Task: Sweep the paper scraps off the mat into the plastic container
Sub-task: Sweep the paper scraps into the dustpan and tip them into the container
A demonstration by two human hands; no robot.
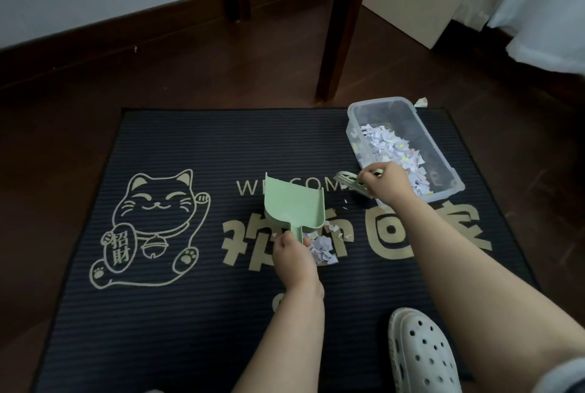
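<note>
On dustpan handle (297, 232), curled left hand (292, 258)

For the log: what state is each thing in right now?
Green plastic dustpan: empty, handle held in the left grip.
Small pale brush: held in the right grip, beside the container.
Clear plastic container: lidless, partly filled with torn paper.
Pile of paper scraps: on the mat, beside the dustpan handle.
Black welcome mat: flat on the floor.
</note>
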